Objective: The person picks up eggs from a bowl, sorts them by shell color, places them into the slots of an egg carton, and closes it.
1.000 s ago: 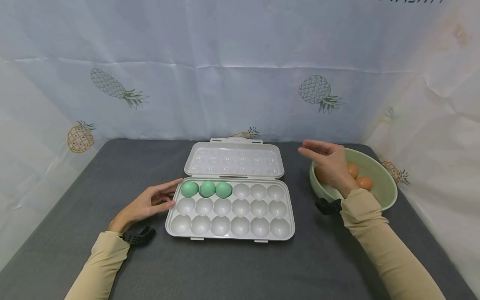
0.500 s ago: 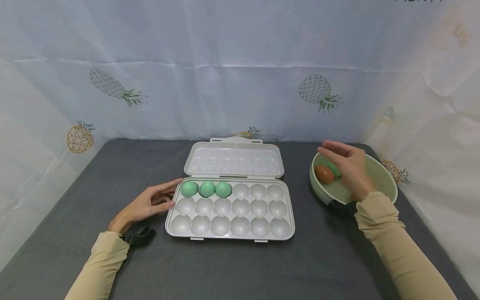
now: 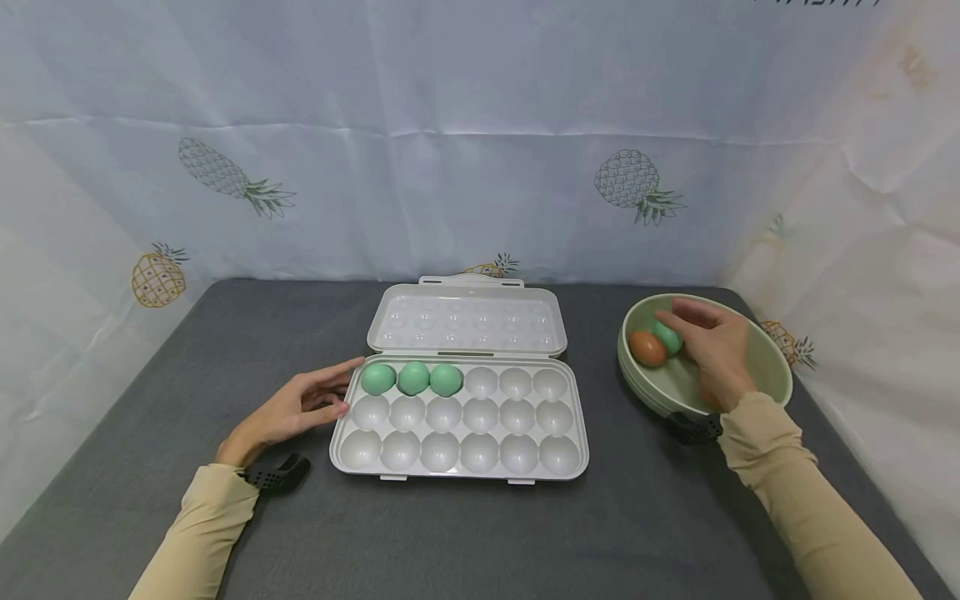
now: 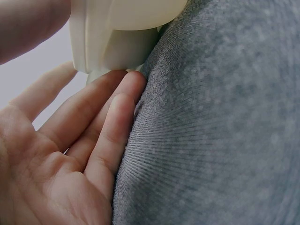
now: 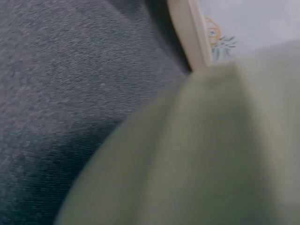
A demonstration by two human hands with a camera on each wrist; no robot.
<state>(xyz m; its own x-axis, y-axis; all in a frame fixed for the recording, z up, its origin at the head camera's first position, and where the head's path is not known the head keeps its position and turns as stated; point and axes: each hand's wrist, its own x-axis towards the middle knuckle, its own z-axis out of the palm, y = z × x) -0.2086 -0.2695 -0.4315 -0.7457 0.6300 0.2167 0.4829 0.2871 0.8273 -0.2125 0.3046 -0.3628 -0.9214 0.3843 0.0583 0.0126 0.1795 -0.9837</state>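
In the head view, a white egg box (image 3: 459, 462) lies with its lid folded back. Three green eggs (image 3: 414, 377) sit in its far row, at the left end. My left hand (image 3: 296, 406) touches the box's left side with loosely extended fingers; the left wrist view shows its fingertips against the pale box wall (image 4: 80, 40). Inside the pale green bowl (image 3: 767, 367) at the right is my right hand (image 3: 716, 346), thumb and forefinger right at a green egg (image 3: 666, 338). Beside that egg lies a brown egg (image 3: 647, 348). The right hand's other fingers are hidden.
The open lid (image 3: 468, 319) reaches back toward the pineapple-print curtain (image 3: 480, 192). Dark grey cloth (image 3: 480, 542) covers the table. The right wrist view is mostly filled by the bowl's blurred outer wall (image 5: 201, 159), with the box's edge (image 5: 190, 35) beyond.
My right hand has moved rightward, then down into the bowl to the green egg, uncovering that egg and the brown one beside it. My left hand has stayed in place.
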